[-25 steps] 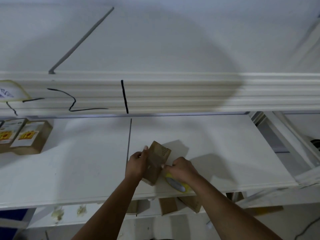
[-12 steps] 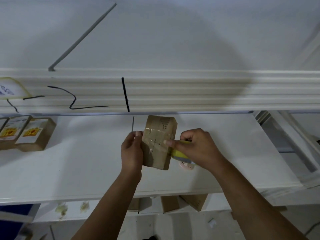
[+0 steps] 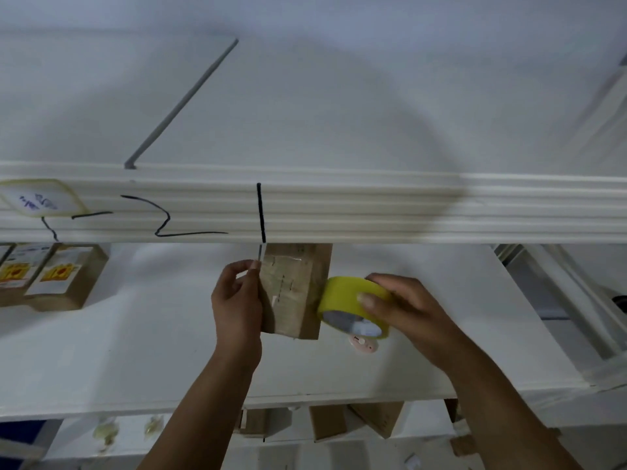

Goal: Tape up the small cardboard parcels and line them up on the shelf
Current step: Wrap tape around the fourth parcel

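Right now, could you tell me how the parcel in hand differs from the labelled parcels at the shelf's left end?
The held parcel is gripped by the left hand, with the tape roll against it; the left-end parcels lie untouched. The held parcel shows no label; the left-end parcels carry white-and-yellow labels. Both are brown cardboard.

Both bare forearms climb from the bottom edge toward mid-frame, the left forearm (image 3: 203, 401) from bottom centre and the right forearm (image 3: 509, 401) from the lower right. The left hand (image 3: 237, 300) shows its back to the camera, its fingers curled and pinching the left edge of the parcel (image 3: 295, 290). The right hand (image 3: 403, 307), just right of centre, grips the tape roll (image 3: 353, 303), thumb laid across its near face and fingers wrapped over the top.
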The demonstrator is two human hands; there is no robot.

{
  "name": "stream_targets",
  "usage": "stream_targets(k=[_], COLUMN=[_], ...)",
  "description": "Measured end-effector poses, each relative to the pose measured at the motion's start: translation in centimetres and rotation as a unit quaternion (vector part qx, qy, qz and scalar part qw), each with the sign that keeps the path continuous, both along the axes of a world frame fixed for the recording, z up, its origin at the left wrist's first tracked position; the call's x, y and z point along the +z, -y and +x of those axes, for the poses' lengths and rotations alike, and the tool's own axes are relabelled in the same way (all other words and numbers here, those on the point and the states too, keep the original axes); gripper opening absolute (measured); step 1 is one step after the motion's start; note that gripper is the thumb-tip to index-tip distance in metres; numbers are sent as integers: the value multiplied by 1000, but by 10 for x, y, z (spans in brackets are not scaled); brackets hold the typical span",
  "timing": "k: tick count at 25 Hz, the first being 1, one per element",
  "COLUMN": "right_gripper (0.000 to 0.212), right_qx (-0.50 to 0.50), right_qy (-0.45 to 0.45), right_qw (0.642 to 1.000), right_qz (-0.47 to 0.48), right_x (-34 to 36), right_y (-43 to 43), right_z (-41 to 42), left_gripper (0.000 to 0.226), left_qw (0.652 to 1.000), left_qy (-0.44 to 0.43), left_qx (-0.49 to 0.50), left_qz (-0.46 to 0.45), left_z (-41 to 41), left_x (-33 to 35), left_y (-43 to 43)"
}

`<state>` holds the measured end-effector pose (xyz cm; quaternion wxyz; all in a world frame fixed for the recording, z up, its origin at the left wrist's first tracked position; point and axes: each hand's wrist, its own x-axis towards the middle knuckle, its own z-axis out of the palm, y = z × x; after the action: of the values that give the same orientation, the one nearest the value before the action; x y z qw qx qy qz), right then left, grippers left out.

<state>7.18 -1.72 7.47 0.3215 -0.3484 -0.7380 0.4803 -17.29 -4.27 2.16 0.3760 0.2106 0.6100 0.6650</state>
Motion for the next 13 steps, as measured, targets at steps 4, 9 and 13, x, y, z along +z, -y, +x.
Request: stream_targets(k=[4, 9, 13], right_gripper=[66, 34, 36], right_qx=[-73, -67, -83], right_qy=[-63, 31, 81], right_qw=[995, 996, 992], right_qz=[-27, 42, 53], right_x=[-13, 6, 12], right_y=[16, 14, 19], right_z=[1, 1, -6], left_gripper=[45, 66, 88], left_qw=[998, 956, 947], left_qy=[-10, -35, -14], left_qx=[-48, -286, -314], left_qz=[-24, -59, -73], left_z=[9, 14, 18], left_x=[-1, 6, 7], left_y=[9, 16, 18])
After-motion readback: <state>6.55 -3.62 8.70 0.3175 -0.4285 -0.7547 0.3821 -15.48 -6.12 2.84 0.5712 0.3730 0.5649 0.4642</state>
